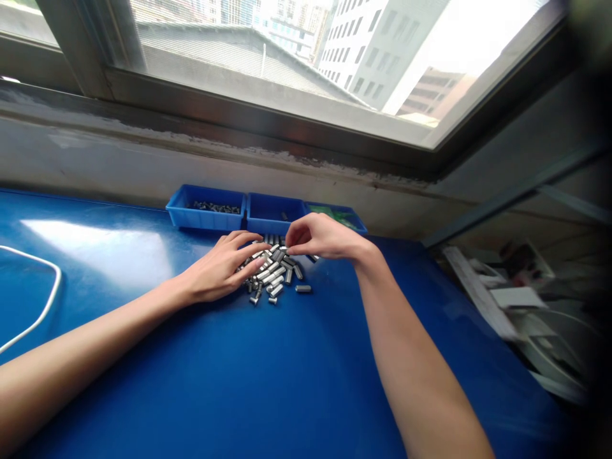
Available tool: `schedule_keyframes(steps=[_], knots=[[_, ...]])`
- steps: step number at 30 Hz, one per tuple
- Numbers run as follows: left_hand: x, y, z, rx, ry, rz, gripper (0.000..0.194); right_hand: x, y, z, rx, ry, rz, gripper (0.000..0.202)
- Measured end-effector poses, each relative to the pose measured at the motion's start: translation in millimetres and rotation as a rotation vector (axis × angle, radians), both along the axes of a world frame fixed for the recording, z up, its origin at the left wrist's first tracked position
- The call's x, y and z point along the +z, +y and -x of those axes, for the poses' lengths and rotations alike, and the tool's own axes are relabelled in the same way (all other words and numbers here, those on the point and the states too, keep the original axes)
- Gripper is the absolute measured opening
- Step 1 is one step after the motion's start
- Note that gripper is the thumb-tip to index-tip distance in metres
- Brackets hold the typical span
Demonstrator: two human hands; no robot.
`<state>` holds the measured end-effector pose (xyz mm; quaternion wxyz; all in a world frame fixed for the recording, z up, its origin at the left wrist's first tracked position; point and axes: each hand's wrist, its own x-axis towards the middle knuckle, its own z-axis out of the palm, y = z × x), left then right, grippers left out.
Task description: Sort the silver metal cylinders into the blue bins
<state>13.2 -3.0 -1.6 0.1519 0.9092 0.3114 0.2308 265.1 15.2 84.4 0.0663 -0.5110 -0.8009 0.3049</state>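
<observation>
A pile of small metal cylinders [272,274] lies on the blue table, some short and some longer, with a few scattered at its front edge. My left hand [224,264] rests at the pile's left side, fingers spread over the pieces and palm down. Over the right part of the pile is my right hand [318,234], its thumb and fingertips pinched together. Whatever is between those fingertips is too small to make out. One loose cylinder [303,289] lies apart at the front right of the pile.
Behind the pile, three joined blue bins line the wall: the left bin [205,222] holds small metal parts, the middle bin [268,225] one small piece, the right bin [361,227] something green. A white cable [55,287] curves at left. Papers [519,298] and clutter lie beyond the table's right edge.
</observation>
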Motion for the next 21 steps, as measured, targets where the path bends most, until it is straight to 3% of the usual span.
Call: schedule_keyframes(steps=[6, 10, 15, 21], knots=[[-3.2, 6, 0, 0.02, -0.187, 0.035, 0.038, 5.0, -3, -1, 0.027, 0.379, 0.071, 0.032], [-3.8, 8, 0, 0.061, -0.26, 0.058, 0.03, -3.3, 1, 4, -0.16, 0.454, -0.094, 0.033], [-3.7, 8, 0, 0.058, -0.267, 0.073, 0.029, -10.7, 6, 10, -0.433, 0.342, -0.373, 0.023], [-4.0, 7, 0, 0.056, -0.231, 0.032, 0.031, 13.3, -4, 5, -0.401, 0.044, -0.338, 0.019]])
